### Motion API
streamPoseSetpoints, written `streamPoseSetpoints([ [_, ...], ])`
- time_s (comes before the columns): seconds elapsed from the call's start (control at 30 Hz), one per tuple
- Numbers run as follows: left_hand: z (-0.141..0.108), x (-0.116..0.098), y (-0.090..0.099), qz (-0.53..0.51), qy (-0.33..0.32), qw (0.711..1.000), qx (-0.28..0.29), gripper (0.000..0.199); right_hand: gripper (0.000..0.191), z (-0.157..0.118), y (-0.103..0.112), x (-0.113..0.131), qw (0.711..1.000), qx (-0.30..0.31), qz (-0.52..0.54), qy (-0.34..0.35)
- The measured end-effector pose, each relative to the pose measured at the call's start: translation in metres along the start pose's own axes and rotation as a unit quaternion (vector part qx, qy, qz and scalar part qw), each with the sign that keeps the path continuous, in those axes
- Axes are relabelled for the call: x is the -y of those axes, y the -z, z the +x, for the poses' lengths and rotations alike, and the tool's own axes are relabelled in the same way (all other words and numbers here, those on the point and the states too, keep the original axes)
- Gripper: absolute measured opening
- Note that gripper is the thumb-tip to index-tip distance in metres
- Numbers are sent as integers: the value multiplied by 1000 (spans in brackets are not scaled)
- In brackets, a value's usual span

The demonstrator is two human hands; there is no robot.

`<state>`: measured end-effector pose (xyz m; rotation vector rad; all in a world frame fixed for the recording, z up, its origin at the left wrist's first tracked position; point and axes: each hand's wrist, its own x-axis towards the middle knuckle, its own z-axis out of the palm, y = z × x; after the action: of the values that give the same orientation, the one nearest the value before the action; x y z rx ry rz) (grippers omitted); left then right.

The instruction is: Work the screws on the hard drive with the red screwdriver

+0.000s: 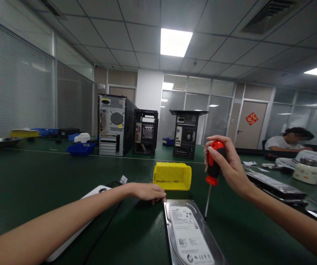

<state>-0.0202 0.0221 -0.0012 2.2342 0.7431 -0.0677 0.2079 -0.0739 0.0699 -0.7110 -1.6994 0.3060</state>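
Note:
A silver hard drive with a white label (187, 232) lies on the green table, near the bottom centre. My right hand (226, 162) is wrapped round the handle of a red and black screwdriver (214, 165), held upright with its tip down at the drive's right edge. At the drive's upper left corner rests my left hand (149, 192), its fingers bent together and pointing down; whatever they may pinch is too small to make out. Just beyond the drive is a yellow plastic bin (172, 176) with dark bits inside.
Computer cases (117, 125) stand further back. A blue tray (81, 148) is at the left, and a white device with a black cable (92, 193) lies under my left forearm. More hard drives (278, 184) and a jar (307, 171) are right; a person (288, 140) sits beyond.

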Motion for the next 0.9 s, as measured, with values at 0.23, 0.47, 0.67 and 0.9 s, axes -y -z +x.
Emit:
streamPoseSetpoints([
  [0.23, -3, -5, 0, 10, 7, 1000, 4, 26, 28, 9, 19, 25, 953, 127, -271, 33],
  [0.47, -5, -7, 0, 24, 16, 1000, 5, 25, 29, 11, 24, 31, 917, 124, -379, 23],
  [0.67, -2, -2, -1, 26, 12, 1000, -5, 24, 28, 14, 23, 27, 939, 97, -330, 8],
  [0.9, -3, -4, -1, 16, 11, 1000, 5, 24, 27, 14, 30, 18, 970, 138, -189, -64],
])
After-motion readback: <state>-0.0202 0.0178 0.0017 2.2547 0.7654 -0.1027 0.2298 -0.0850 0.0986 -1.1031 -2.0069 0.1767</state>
